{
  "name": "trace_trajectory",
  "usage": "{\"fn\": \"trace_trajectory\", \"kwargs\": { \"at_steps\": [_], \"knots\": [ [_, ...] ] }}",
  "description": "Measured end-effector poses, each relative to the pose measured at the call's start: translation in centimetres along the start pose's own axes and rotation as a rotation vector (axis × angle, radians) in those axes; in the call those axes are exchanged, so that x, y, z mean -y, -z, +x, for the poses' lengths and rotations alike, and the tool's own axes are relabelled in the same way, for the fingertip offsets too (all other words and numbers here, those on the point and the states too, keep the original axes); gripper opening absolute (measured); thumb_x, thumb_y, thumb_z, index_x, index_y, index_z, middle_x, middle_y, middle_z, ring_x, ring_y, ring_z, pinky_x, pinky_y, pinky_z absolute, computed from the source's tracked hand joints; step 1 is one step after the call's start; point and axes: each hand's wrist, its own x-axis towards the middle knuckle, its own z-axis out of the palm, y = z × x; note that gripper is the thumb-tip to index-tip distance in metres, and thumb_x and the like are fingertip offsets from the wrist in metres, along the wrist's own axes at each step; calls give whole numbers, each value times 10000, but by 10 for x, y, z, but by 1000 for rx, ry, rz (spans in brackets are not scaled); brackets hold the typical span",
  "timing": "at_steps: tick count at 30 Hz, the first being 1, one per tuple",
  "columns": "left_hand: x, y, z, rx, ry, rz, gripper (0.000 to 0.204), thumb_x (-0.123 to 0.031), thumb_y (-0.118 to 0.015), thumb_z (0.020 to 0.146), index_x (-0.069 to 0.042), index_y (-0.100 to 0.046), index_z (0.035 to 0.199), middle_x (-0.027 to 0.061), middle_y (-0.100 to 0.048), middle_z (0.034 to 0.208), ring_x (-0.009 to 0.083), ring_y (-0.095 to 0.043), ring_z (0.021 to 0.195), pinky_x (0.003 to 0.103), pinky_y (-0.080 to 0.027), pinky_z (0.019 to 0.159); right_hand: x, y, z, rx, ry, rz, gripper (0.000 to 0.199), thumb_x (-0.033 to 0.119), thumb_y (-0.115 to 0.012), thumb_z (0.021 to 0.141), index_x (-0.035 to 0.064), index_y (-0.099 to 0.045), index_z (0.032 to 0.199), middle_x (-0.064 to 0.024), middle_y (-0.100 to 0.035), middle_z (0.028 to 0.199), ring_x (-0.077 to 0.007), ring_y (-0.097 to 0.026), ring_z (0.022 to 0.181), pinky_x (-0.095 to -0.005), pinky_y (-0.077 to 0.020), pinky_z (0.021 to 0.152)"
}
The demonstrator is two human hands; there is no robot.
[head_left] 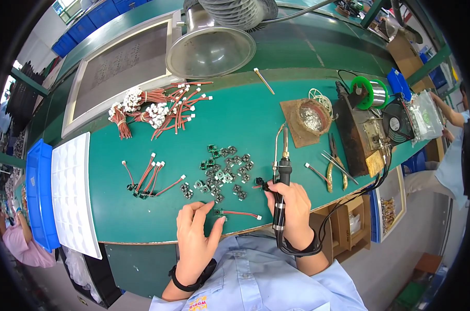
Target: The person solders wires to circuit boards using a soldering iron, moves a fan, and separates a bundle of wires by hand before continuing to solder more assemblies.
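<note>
My right hand (293, 208) is closed around a soldering iron (281, 179), its tip up and a thin metal tube running alongside. A small black part (262, 183) with a bit of red wire sits at my right fingertips; whether they grip it, I cannot tell. My left hand (194, 230) has its thumb and index finger apart, on either side of a small circuit board (218, 212). From that board a red wire lead (240, 213) with a white plug runs right along the mat. Several loose boards (222, 173) lie beyond, and several wired boards (141, 194) to the left.
Bundled red leads (157, 109) lie far left, near a metal extraction hood (211, 52). On the right are a tin (318, 118) of solder bits, pliers (332, 165), tweezers (341, 167) and a solder reel (369, 93). A white tray (74, 194) stands at the left edge.
</note>
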Motion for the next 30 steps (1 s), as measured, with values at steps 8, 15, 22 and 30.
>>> {"fn": "trace_trajectory", "kwargs": {
  "at_steps": [8,15,22,30],
  "knots": [
    [4,-3,-2,4,-23,-18,307,-93,-738,704,-17,-605,970,102,-561,935,257,-511,857,351,-371,762,5,4,-3,-47,0,74,378,-76,-700,665,56,-526,973,-114,-629,810,-264,-564,641,-346,-420,572],
    [11,3,-5,36,-34,-163,253,-81,-738,713,-31,-598,918,92,-613,852,238,-543,779,340,-377,758,4,7,0,-16,-10,39,393,-73,-701,668,55,-517,991,-109,-638,820,-264,-563,649,-348,-418,574],
    [14,4,-12,-42,182,-517,207,-30,-697,761,-5,-583,932,88,-616,840,184,-557,760,291,-427,733,-1,11,8,31,-4,-22,360,-26,-680,683,64,-532,999,-107,-615,818,-268,-568,687,-354,-425,599],
    [9,9,-10,-117,244,-686,189,-20,-675,790,18,-573,944,80,-610,847,141,-556,796,251,-435,737,-6,16,17,206,185,-241,313,50,-592,695,92,-574,1005,-87,-529,796,-249,-552,768,-351,-429,642]
  ]
}}
